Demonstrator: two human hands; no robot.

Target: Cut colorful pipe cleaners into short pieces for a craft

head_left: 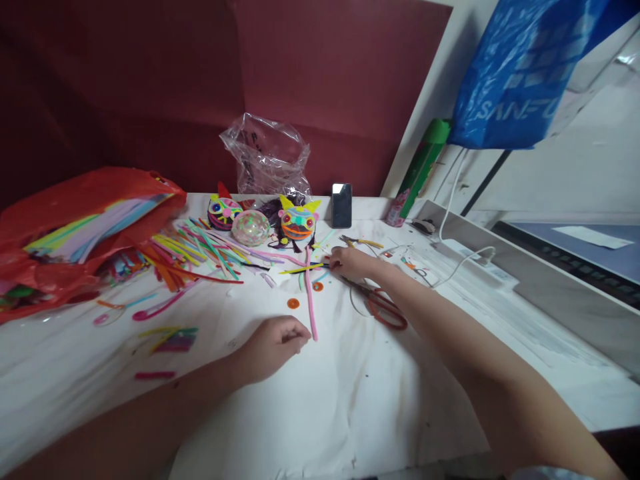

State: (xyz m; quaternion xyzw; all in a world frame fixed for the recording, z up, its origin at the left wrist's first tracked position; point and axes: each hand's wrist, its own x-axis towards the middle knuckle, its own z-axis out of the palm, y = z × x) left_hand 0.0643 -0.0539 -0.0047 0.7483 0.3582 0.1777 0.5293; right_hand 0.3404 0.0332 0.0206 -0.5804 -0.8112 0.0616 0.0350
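Note:
My left hand [280, 343] hovers low over the white table with its fingers curled together. Beside its fingertips is the lower end of a pink pipe cleaner [311, 300]; whether they touch I cannot tell. Farther forward, my right hand [349, 264] is closed and turned down at a yellow pipe cleaner [305, 269] and dark strands; its fingers hide what they grip, if anything. Scissors with orange handles [387, 312] lie just below that wrist. Two small orange discs [293, 303] rest between the hands. Behind stands a colourful animal-face figure [299, 221] with yellow horns.
Loose pipe cleaners [200, 250] spread out from a red plastic bag [90, 220] at left. A second decorated figure [223, 211] and a clear round container [251, 228] stand at the back. A phone [341, 205] leans there. Pliers [363, 241], a green can [420, 170] and a white cable [453, 200] are at right.

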